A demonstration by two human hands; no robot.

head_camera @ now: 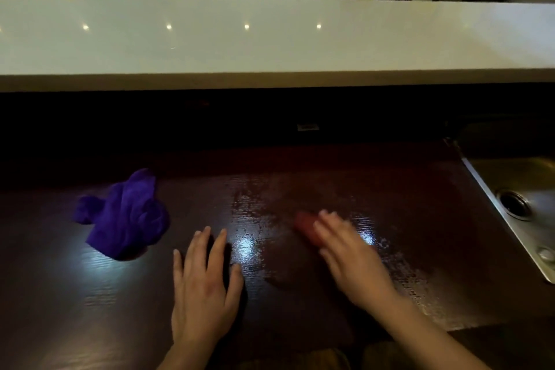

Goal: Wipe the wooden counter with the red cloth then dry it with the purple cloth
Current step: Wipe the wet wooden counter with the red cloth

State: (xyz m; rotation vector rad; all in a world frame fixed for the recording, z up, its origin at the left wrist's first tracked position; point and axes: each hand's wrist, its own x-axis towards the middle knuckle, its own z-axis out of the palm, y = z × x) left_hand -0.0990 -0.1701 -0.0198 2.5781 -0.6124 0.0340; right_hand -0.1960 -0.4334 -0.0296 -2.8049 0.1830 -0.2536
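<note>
The dark wooden counter point(90, 294) fills the lower half of the view, with a wet, shiny patch in its middle and right part. My right hand point(345, 249) lies on the red cloth point(304, 225) and presses it onto the wet patch; the hand is blurred, and only the cloth's far left end shows beyond the fingers. My left hand point(204, 282) rests flat on the wood with fingers spread and holds nothing. The purple cloth point(126, 216) sits crumpled on the counter to the left, just beyond my left hand.
A steel sink point(516, 189) with a round drain is set into the counter at the right edge. A raised white ledge point(270, 39) runs across behind the counter. Chairs and tables stand in the room beyond it.
</note>
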